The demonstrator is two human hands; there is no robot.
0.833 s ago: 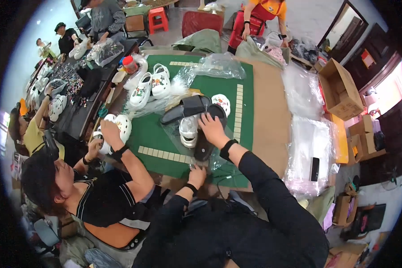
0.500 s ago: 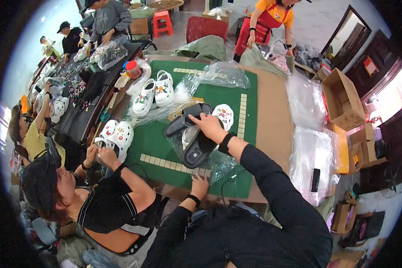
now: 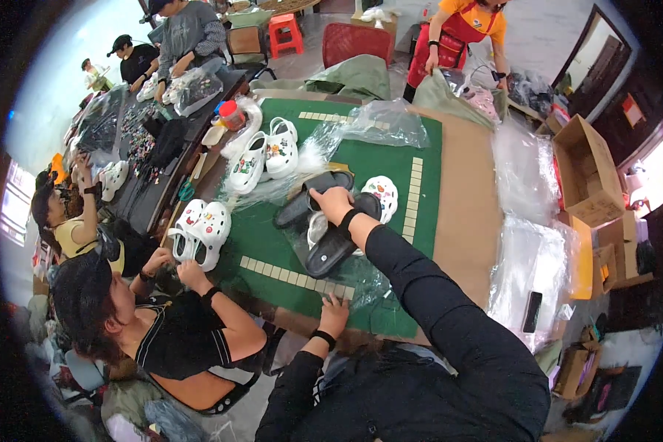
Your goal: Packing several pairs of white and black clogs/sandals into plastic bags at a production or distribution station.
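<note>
My right hand (image 3: pixel 333 205) is lying over two black slide sandals, its fingers bending across them; from this angle I cannot tell whether they are clamping on either shoe. The left slide sandal (image 3: pixel 293 212) is resting obliquely beside that hand, while the right slide sandal (image 3: pixel 328 255) is pointing down toward the table's near edge, its strap partly hidden by the wrist. Between the two, a white shoe (image 3: pixel 317 229) is showing only in part. Just beyond the right slide, a white charm-studded clog (image 3: pixel 381 195) is sitting on the green mat (image 3: pixel 269 234). My left hand (image 3: pixel 334 315) is resting empty at the near edge, fingers apart, touching or nearly touching a row of cream tiles (image 3: pixel 291 277); I cannot tell which. Farther out, a pair of decorated white clogs (image 3: pixel 280 152) is standing on crumpled clear plastic (image 3: pixel 324 144), near a red-lidded jar (image 3: pixel 232 116). To the left, a co-worker's hands (image 3: pixel 192 275) are hovering near another white pair (image 3: pixel 212 225). To the right, a black phone (image 3: pixel 532 312) is lying on clear plastic bags (image 3: pixel 529 261), and an open cardboard box (image 3: pixel 586 169) is standing beyond.
</note>
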